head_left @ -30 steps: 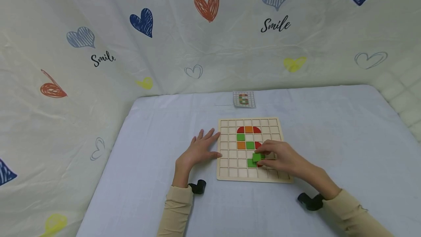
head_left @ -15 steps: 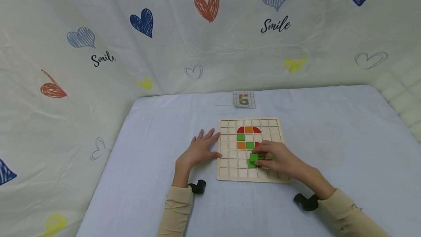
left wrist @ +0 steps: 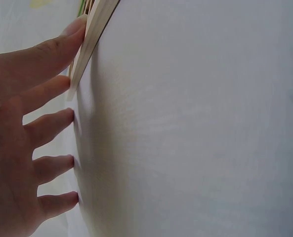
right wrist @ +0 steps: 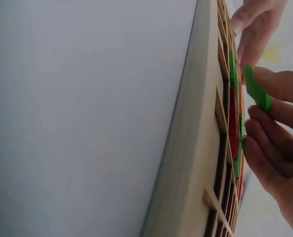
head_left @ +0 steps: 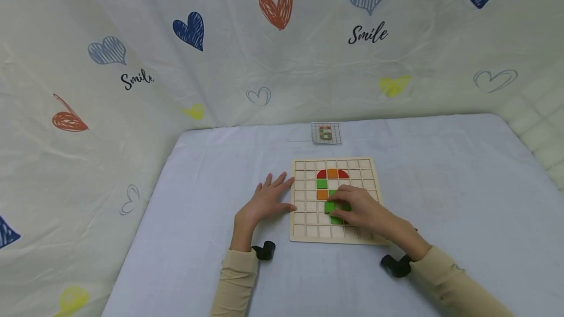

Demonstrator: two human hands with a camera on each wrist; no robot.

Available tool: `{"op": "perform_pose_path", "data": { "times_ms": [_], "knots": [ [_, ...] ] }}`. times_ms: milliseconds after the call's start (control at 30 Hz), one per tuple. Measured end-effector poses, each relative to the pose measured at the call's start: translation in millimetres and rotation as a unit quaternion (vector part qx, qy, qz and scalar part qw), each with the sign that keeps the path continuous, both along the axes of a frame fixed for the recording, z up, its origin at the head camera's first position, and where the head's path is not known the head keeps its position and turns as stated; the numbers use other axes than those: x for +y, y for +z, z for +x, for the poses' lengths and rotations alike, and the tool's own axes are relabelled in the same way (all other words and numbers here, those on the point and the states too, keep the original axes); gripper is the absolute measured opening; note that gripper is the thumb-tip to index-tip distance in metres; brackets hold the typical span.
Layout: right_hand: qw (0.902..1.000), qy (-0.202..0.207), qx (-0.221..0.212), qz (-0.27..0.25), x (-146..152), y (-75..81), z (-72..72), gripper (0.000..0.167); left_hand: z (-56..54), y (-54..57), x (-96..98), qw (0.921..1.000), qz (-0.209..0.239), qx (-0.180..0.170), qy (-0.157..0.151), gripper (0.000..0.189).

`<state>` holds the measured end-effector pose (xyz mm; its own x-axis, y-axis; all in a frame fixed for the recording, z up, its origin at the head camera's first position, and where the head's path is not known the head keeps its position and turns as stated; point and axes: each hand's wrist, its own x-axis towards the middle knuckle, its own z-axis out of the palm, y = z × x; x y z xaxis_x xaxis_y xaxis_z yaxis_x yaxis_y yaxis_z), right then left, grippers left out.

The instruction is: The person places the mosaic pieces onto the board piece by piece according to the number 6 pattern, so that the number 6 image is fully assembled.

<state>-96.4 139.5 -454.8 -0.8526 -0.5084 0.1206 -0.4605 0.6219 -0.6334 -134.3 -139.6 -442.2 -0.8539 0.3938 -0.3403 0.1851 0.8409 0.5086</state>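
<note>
A square wooden grid board lies on the table with red, orange and green tiles set in some of its cells. Over its middle my right hand pinches a green square tile between thumb and fingers. In the right wrist view that green tile is tilted and held just above the board. My left hand lies spread at the board's left edge, thumb and index fingertip touching it. The left wrist view shows the thumb against the wooden side. Tiles under my right hand are partly hidden.
A small printed card with a coloured grid pattern lies behind the board. The white-covered table meets a curtain printed with hearts. A small red bit shows beside my right wrist.
My right hand has moved left across the board with the green tile, from beside the lower green tile to a cell up and left of it. My left hand stays put.
</note>
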Motion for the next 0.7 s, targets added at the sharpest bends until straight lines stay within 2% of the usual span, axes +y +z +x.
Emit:
{"op": "perform_pose_path", "data": {
  "times_ms": [267,700],
  "knots": [
    [0.9998,0.002,-0.013,0.018,-11,-1.0,-4.0,0.025,-0.1,-1.1,-0.3,1.0,-0.003,-0.002,-0.002,0.081],
    [0.9987,-0.005,0.02,0.047,-21,-0.6,-5.9,0.024,0.4,-0.2,-1.1,1.0,0.005,0.001,-0.004,0.08]
  ]
}}
